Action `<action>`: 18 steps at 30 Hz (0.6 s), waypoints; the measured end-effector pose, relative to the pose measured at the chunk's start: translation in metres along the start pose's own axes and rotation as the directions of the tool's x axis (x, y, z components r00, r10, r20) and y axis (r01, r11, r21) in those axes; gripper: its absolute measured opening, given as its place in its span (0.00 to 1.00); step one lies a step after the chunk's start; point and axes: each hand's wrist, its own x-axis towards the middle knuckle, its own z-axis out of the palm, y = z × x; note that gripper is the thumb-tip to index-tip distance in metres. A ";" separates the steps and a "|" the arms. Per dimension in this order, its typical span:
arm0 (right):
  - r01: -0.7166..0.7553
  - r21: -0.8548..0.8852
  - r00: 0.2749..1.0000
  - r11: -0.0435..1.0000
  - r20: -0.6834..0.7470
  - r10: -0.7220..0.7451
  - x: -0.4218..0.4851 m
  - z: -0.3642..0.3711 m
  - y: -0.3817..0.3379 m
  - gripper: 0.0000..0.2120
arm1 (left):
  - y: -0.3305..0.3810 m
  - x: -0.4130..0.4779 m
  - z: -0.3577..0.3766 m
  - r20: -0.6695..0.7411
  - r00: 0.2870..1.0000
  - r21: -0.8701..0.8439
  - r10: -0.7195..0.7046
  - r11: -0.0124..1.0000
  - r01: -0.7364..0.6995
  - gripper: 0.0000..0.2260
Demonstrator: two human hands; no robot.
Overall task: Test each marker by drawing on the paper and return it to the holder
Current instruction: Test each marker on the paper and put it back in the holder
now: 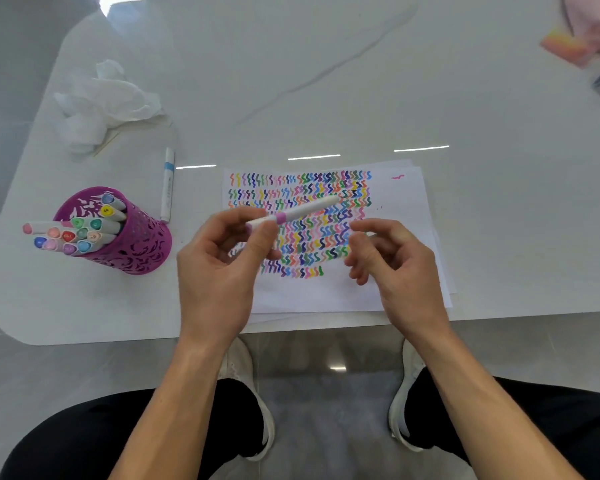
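- Here, the left grip (229,247) pinches a white marker (302,211) near its pink band, thumb and fingers curled round it.
- The marker is held above the scribbled paper (395,202), its long axis slanting from lower left to upper right, far end pointing away and rightward.
- The right grip (388,258) hovers near the marker, fingers loosely curled; whether it holds anything cannot be told.
- A purple holder (136,244) stands on the tabletop (326,81) to the left.

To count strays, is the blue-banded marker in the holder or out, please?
Out: the blue-banded marker lies flat on the table, beside the purple holder.
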 end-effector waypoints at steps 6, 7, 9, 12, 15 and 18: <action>0.060 -0.029 0.992 0.998 -0.111 -0.062 0.005 -0.007 0.005 0.04 | 0.018 0.000 -0.030 -0.136 0.916 0.333 0.378 0.888 -0.317 0.07; 0.063 -0.033 0.991 0.998 -0.120 -0.066 0.005 -0.006 0.006 0.04 | 0.020 0.000 -0.035 -0.146 0.878 0.396 0.456 0.840 -0.371 0.07; 0.069 -0.043 0.989 0.997 -0.129 -0.074 0.005 -0.005 0.007 0.03 | 0.026 0.001 -0.044 -0.189 0.791 0.482 0.582 0.757 -0.441 0.08; 0.080 -0.071 0.988 0.994 -0.130 -0.088 0.002 -0.003 0.007 0.04 | 0.032 0.004 -0.057 -0.203 0.626 0.641 0.753 0.586 -0.496 0.09; 0.089 -0.096 0.987 0.991 -0.125 -0.101 0.000 -0.001 0.006 0.04 | 0.035 0.007 -0.068 -0.172 0.529 0.774 0.831 0.446 -0.449 0.11; 0.091 -0.097 0.986 0.991 -0.127 -0.103 -0.001 -0.002 0.006 0.04 | 0.033 0.010 -0.075 -0.211 0.549 0.782 0.809 0.477 -0.402 0.12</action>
